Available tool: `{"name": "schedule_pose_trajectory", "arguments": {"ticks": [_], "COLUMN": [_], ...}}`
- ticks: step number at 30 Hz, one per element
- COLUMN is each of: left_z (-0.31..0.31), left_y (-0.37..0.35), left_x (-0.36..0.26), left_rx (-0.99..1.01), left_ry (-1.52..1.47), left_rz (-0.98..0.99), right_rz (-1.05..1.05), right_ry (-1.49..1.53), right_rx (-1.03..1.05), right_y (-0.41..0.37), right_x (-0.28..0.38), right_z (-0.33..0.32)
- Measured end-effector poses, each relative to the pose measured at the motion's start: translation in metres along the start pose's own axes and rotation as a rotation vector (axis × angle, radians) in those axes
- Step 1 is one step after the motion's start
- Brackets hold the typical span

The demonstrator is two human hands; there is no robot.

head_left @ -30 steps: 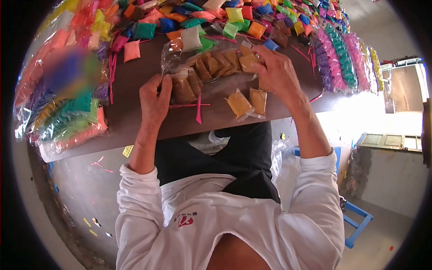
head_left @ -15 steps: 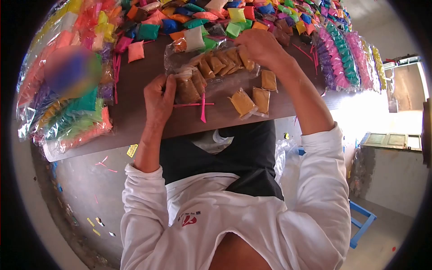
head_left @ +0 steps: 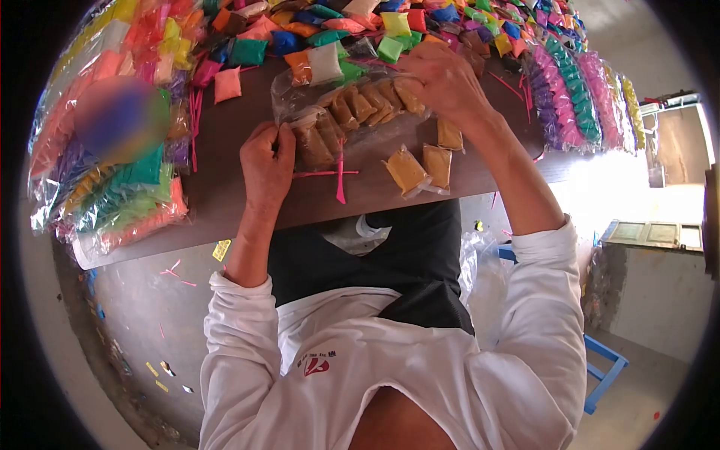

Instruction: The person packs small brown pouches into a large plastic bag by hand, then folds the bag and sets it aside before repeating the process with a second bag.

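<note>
Mustard packets (head_left: 406, 172) lie loose at the worktop's (head_left: 225, 202) near edge. Behind them, the left hand (head_left: 266, 161) pinches one end of the clear bag (head_left: 360, 105), and the right hand (head_left: 442, 79) curls on its far end. Filling seems underway. The next move calls for keeping the mouth open while seating a loose packet.

Left hand (head_left: 266, 161) and right hand (head_left: 442, 79) hold clear bag (head_left: 289, 88) (brown packets (head_left: 354, 105) inside).

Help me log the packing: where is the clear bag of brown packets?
Head view: the clear bag lies on the table, left hand pinching its left end, right hand at the other.
</note>
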State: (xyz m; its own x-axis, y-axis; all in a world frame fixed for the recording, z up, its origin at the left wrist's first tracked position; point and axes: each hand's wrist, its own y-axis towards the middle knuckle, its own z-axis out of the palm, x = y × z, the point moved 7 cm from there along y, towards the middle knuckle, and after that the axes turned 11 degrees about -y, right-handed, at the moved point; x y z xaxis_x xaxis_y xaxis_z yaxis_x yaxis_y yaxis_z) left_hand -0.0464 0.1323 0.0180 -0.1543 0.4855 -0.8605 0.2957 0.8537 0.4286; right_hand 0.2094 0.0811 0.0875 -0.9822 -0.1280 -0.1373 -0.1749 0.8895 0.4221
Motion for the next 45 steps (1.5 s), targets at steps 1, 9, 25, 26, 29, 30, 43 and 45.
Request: {"name": "schedule_pose_trajectory", "arguments": {"ticks": [1, 9, 25, 26, 29, 30, 43, 45], "left_z": [0.0, -0.001, 0.0, 0.001, -0.002, -0.002, -0.003, -0.002], "left_y": [0.0, -0.001, -0.002, -0.002, -0.001, -0.001, 0.0, 0.0], "left_x": [0.0, -0.001, 0.001, 0.002, 0.003, 0.003, 0.007, 0.008], "left_rx": [0.001, -0.003, -0.038, -0.025, -0.015, -0.025, -0.033, -0.021], "left_ry": [0.019, 0.028, 0.17, 0.171, 0.17, 0.164, 0.147, 0.138], "left_rz": [0.003, 0.017, 0.109, 0.085, 0.056, 0.076, 0.027, 0.031], "right_rz": [-0.032, 0.148, 0.109, 0.096, 0.05, 0.035, -0.02, -0.044], "right_ry": [-0.026, 0.333, 0.643, 0.626, 0.599, 0.606, 0.908, 0.873], "right_rx": [0.036, 0.272, 0.576, 0.599, 0.602, 0.56, 0.635, 0.693], "right_y": [0.001, 0.027, 0.028, 0.027, 0.028, 0.029, 0.045, 0.04], "right_x": [0.002, 0.038, 0.069, 0.07, 0.074, 0.075, 0.084, 0.091], "right_z": [0.003, -0.003, 0.053, 0.054, 0.055, 0.055, 0.055, 0.062]}}
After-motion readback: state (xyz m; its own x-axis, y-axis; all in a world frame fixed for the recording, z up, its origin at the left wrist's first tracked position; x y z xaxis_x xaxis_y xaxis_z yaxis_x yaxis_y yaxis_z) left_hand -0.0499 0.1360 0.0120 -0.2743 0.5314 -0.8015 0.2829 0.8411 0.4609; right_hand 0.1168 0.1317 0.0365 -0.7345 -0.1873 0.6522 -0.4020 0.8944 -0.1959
